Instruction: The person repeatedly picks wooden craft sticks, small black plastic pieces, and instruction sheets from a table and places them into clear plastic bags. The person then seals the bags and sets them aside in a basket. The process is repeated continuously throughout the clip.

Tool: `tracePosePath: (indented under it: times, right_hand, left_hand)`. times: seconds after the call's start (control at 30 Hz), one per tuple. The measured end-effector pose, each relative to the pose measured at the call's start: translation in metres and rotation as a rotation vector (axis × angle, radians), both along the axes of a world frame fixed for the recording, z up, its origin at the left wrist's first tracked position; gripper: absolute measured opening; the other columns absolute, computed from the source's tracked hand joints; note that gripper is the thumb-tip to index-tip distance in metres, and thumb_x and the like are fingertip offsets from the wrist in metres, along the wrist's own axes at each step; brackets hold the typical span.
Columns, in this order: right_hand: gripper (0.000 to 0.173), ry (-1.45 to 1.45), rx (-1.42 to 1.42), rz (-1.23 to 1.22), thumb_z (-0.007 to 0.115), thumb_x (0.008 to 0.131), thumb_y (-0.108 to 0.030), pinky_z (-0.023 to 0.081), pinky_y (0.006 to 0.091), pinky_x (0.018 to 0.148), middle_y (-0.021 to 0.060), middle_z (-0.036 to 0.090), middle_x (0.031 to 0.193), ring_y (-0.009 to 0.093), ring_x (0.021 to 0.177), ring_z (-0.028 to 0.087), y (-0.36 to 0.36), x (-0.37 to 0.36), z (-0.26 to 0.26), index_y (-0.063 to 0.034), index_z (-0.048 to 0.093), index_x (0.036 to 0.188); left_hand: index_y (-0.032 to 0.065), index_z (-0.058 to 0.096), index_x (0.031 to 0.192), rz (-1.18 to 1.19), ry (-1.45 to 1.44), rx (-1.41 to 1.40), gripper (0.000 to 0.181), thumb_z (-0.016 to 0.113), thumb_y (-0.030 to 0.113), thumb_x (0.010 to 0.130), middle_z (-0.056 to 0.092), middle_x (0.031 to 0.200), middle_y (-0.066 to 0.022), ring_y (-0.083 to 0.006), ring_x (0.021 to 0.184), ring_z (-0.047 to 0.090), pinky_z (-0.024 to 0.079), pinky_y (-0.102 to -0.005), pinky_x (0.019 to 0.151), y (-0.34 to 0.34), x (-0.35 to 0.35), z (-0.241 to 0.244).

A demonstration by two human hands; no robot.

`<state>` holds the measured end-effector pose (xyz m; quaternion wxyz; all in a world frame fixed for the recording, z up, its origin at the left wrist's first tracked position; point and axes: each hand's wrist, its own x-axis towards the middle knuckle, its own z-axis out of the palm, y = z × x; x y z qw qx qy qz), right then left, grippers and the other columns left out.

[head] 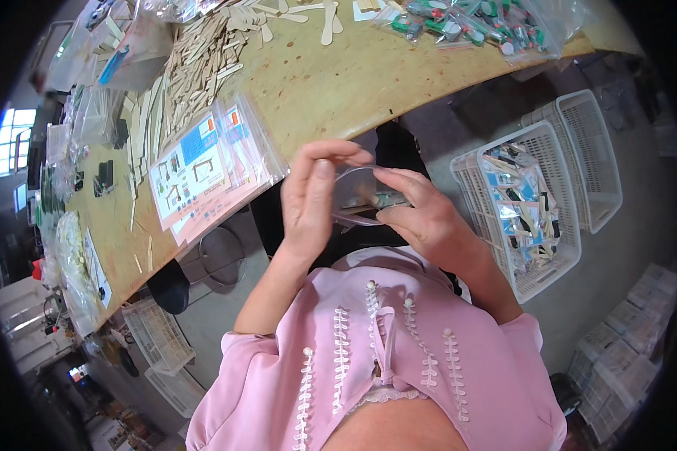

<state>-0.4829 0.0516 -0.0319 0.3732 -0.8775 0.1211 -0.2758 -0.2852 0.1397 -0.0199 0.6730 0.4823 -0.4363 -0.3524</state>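
Observation:
My right hand point(423, 211) pinches the rim of a clear plastic bag point(354, 189) between thumb and fingers, above my lap. The bag's mouth is spread, and small pale and green parts show in it or through it. My left hand point(310, 197) is raised at the bag's other side with its fingers bent over; whether it grips the film is hard to tell. Left of my hands, printed instruction sheets point(194, 163) and clear bags point(248, 141) lie stacked at the table's near edge.
Wooden sticks point(203, 56) are heaped on the table point(316, 84). Bags of green-and-silver parts point(468, 25) lie at its far right. On the floor to the right, a white plastic crate point(519, 282) holds filled packets, beside another crate point(598, 197). Stacked clear boxes point(615, 361) stand lower right.

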Motion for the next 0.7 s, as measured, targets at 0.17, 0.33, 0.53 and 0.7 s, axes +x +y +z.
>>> tracePosePath:
  times: [0.17,0.33,0.53,0.7]
  right_hand:
    - [0.005,-0.026,-0.001,-0.041,0.074,0.084,0.001,0.051,0.0436,0.107,0.0204,0.061,0.145,0.039,0.133,0.059,0.005,0.0,0.007,0.0017,0.073,0.089]
    - [0.014,-0.012,0.022,-0.107,0.08,0.081,0.004,0.053,0.039,0.103,0.0187,0.062,0.146,0.035,0.129,0.064,0.011,0.002,0.019,-0.0009,0.078,0.094]
    - [0.015,0.092,0.558,-0.117,0.075,0.092,0.006,0.056,0.0288,0.09,0.0129,0.074,0.124,0.019,0.104,0.072,0.006,-0.009,0.018,-0.0005,0.078,0.105]
    - [0.013,-0.058,0.885,-0.145,0.067,0.103,0.001,0.058,0.0278,0.089,0.0115,0.077,0.106,0.015,0.097,0.073,0.019,-0.003,0.015,0.0025,0.07,0.116]
  left_hand:
    - [-0.0067,0.054,0.148,0.07,-0.196,0.134,0.059,0.075,0.013,0.096,0.068,0.141,-0.0179,-0.0263,0.131,0.064,0.046,-0.0391,0.115,0.044,0.03,-0.009]
    - [-0.0018,0.075,0.119,0.041,-0.433,0.287,0.031,0.082,0.013,0.092,0.077,0.111,-0.0153,-0.0219,0.099,0.074,0.057,-0.0334,0.087,0.07,0.024,-0.028]
    - [-0.0042,0.072,0.096,0.175,-0.188,0.117,0.024,0.059,0.012,0.109,0.072,0.091,-0.009,-0.0132,0.08,0.063,0.049,-0.0269,0.073,0.08,0.02,-0.027]
    - [-0.0025,0.066,0.096,0.239,0.099,0.045,0.036,0.053,0.025,0.114,0.066,0.091,-0.0052,-0.0086,0.079,0.052,0.039,-0.0245,0.071,0.089,0.02,-0.031]
